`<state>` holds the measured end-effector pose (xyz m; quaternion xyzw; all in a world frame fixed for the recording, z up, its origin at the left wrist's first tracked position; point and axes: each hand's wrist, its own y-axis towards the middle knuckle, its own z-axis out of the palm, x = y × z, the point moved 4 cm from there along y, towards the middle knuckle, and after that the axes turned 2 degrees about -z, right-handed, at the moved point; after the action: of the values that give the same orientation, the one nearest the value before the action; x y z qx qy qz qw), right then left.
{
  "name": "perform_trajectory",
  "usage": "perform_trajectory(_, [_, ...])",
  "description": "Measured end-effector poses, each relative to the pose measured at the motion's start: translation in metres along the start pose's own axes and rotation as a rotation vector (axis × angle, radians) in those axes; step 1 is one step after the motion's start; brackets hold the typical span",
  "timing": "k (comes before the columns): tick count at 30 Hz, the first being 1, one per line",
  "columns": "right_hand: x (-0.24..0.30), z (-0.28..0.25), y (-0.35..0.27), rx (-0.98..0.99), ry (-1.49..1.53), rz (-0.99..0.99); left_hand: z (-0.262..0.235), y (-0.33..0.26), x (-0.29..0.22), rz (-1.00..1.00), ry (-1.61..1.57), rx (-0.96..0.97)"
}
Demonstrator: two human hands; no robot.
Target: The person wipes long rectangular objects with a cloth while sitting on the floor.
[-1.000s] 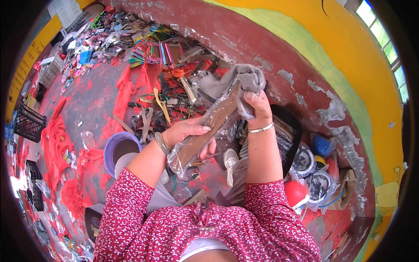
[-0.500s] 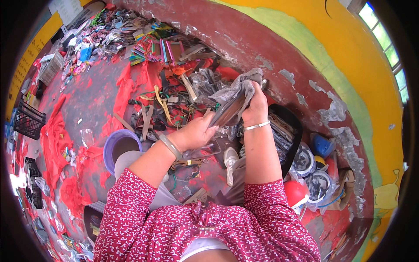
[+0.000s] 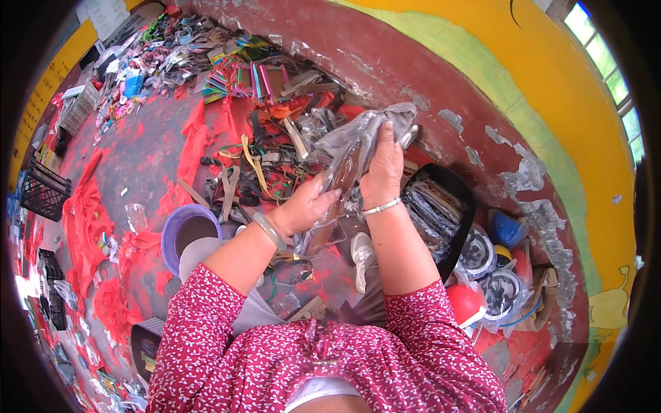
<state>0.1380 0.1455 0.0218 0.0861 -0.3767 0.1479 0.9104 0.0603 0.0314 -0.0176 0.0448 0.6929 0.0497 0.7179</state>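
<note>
My left hand (image 3: 301, 206) is closed on a flat brown strap-like piece in a clear plastic sleeve (image 3: 344, 168), thumb on top. The lower end of the sleeve hangs below my left fingers. A crumpled grey cloth (image 3: 348, 138) lies over the sleeve's upper part. My right hand (image 3: 385, 165) grips the cloth against the sleeve, its thumb pointing up along it. Just right of my right wrist, a black tub (image 3: 463, 206) holds several similar plastic-wrapped brown pieces.
A purple bucket (image 3: 167, 237) stands left of my knees. Straps and scraps (image 3: 255, 162) litter the floor ahead. Helmets, one red (image 3: 466, 305) and one blue (image 3: 507, 229), lie at right near the peeling wall (image 3: 475, 120). Black crates (image 3: 43, 189) sit far left.
My right hand has shifted left and slightly down with the cloth, turning so its thumb points up. The plastic sleeve now hangs lower below my left hand, which has moved slightly left.
</note>
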Motion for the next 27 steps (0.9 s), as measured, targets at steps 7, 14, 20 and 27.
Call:
perform_trajectory(7, [-0.036, 0.008, -0.02, 0.194, -0.25, 0.174, -0.015, -0.001, -0.016, 0.04, -0.079, -0.066])
perform_trajectory(14, [-0.045, 0.019, -0.035, 0.297, -0.498, 0.272, -0.044, -0.003, -0.019, -0.034, -0.214, -0.177])
perform_trajectory(20, [-0.006, 0.0, 0.003, 0.134, 0.018, 0.244, -0.055, -0.006, -0.034, -0.159, -0.479, -0.226])
perform_trajectory(27, [0.015, -0.006, 0.015, 0.198, 0.274, 0.216, -0.062, -0.003, -0.026, -0.139, -0.586, -0.415])
